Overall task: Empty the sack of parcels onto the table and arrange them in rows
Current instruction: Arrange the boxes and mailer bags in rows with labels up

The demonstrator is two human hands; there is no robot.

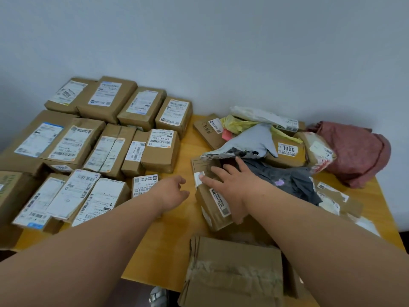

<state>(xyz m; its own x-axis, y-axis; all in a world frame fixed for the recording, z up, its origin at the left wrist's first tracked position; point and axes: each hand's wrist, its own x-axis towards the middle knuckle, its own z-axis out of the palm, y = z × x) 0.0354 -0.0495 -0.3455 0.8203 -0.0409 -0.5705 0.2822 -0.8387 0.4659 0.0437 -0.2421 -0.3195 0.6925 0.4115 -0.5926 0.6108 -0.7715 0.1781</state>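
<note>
Parcels: right hand (230, 187) lies palm-down on a brown box (212, 204) at mid-table, fingers spread across its top, thumb wrapped over the near right edge, gripping it. Left hand (172, 192) hovers just left of that box, fingers loosely curled, holding nothing. Both forearms reach in from the near edge. Labelled brown parcels (99, 138) sit in rows on the left of the wooden table (168, 247). Unsorted heap (263, 138) of boxes and poly bags lies right of the hand. Red sack (356, 151) is crumpled at far right.

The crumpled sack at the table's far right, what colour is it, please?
Dull red sack, seen in the head view.
</note>
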